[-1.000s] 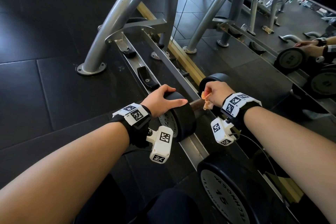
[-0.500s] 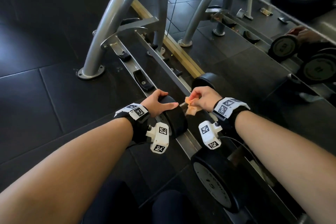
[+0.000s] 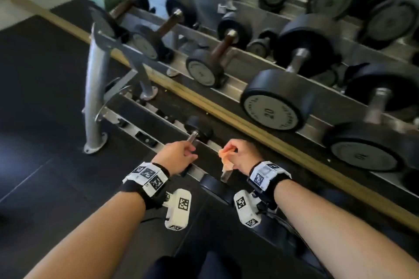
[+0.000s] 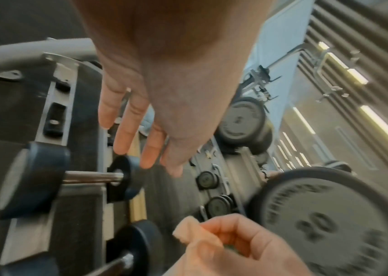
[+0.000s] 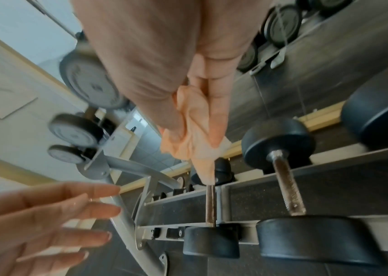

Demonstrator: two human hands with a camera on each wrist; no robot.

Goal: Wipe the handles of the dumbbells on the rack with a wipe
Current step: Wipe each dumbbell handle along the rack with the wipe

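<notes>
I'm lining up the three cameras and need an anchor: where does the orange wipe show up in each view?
Head: the wipe is low and just right of centre, pinched in the right hand.
Left wrist: the wipe is at the bottom centre, in the same hand's curled fingers.
Right wrist: the wipe is in the middle, hanging from the fingers above a dumbbell handle.
Shared landmark: the open left hand appears in all three.
</notes>
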